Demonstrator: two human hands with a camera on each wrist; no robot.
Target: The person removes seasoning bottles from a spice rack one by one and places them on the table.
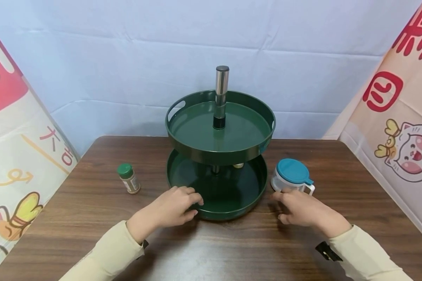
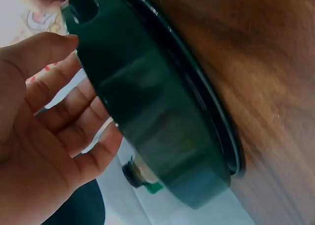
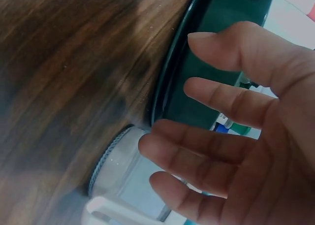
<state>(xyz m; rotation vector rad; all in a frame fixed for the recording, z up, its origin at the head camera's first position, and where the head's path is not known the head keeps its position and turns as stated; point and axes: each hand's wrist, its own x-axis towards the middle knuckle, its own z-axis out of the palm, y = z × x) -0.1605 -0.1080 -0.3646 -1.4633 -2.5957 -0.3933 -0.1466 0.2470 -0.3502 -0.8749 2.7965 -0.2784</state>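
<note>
In the head view, a two-tier green stand stood mid-scene on a brown table (image 1: pixel 88 191). Its round upper tray (image 1: pixel 193 128) sat above the lower tray (image 1: pixel 214 191), with a metal post (image 1: pixel 221 84) rising from the centre; a small item (image 1: pixel 238 165) showed at the far right of the lower tray, mostly hidden by the upper one. The left hand (image 1: pixel 176 206) was at the lower tray's near left rim, its fingers over the inside. The right hand (image 1: pixel 299 208) was to the right of that tray, at the near side of a clear jar (image 1: pixel 281 182) with a blue lid (image 1: pixel 293 170) and a white handle. Well to the left stood a small shaker (image 1: pixel 131 183) with a green cap (image 1: pixel 125 170).

In the left wrist view, the left hand was moderately wide, its fingers loosely bent around the tray's rim; how firmly they touched it could not be told.

In the right wrist view, the right hand was wide and held nothing, its fingers apart and slightly bent. The jar and the lower tray lay just beyond the fingertips; whether any finger touched them could not be told.
</note>
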